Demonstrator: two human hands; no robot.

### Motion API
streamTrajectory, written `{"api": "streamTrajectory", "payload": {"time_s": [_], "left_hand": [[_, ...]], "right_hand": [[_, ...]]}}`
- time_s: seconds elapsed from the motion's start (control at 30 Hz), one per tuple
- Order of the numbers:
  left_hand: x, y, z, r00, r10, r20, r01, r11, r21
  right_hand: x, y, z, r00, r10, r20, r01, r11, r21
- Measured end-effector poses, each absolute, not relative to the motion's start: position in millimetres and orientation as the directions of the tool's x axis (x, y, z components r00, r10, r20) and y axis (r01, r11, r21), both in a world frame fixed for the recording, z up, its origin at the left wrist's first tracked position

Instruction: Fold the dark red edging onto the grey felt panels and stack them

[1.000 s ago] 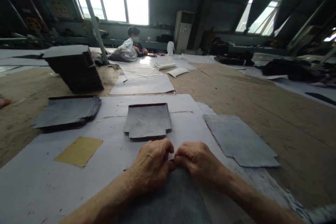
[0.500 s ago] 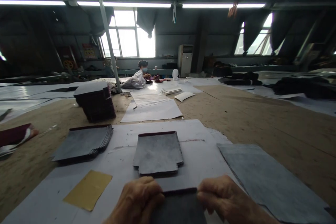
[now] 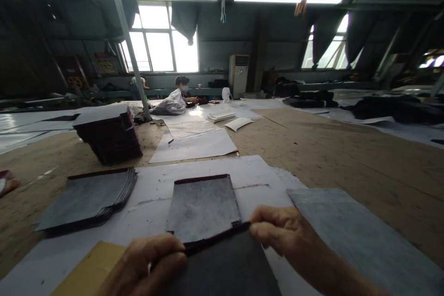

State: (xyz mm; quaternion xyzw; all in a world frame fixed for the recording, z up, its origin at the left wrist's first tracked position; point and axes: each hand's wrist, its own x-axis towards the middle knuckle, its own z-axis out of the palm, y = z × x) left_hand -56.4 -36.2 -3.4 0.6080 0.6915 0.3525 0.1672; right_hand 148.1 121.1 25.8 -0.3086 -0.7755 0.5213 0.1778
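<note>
Between my two hands hangs a dark grey fabric panel (image 3: 222,268) with a dark maroon folded edge along its top. My left hand (image 3: 149,261) pinches the left end of that edge, and my right hand (image 3: 277,231) pinches the right end. The panel's lower part runs out of the picture. Just beyond it lies a small stack of grey panels (image 3: 204,206) with a maroon top edge, its near side partly hidden by the held panel. A yellow-brown card (image 3: 92,270) lies by my left hand, partly covered by it.
A fanned stack of grey panels (image 3: 90,199) lies at the left, with a tall dark stack (image 3: 109,136) behind it. To the right is a large grey sheet (image 3: 354,231). White paper (image 3: 256,171) covers part of the brown table (image 3: 329,157). Across the table sits a person (image 3: 183,85).
Both hands have raised the panel and moved it forward, so its top edge now overlaps the near side of the small stack. The camera view has shifted slightly.
</note>
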Motion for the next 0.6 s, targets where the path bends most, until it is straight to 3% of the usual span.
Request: {"api": "streamTrajectory", "payload": {"time_s": [0.07, 0.13, 0.23, 0.4, 0.6], "left_hand": [[-76, -22, 12, -0.292, 0.956, 0.041, 0.572, 0.140, 0.808], [-96, -1, 22, -0.395, 0.918, 0.029, 0.480, 0.180, 0.859], [-119, 34, 20, -0.536, 0.836, 0.122, 0.539, 0.228, 0.811], [-128, 62, -9, -0.634, 0.734, 0.245, 0.622, 0.295, 0.726], [-127, 65, -29, -0.637, 0.685, 0.353, 0.681, 0.285, 0.674]], "right_hand": [[135, 135, 30, -0.719, 0.694, -0.036, 0.244, 0.204, -0.948], [118, 152, 29, -0.692, 0.722, -0.011, 0.236, 0.212, -0.948], [90, 176, 18, -0.620, 0.781, 0.073, 0.290, 0.315, -0.904], [65, 190, -6, -0.507, 0.831, 0.228, 0.440, 0.477, -0.761], [60, 188, -16, -0.430, 0.868, 0.247, 0.578, 0.475, -0.663]]}}
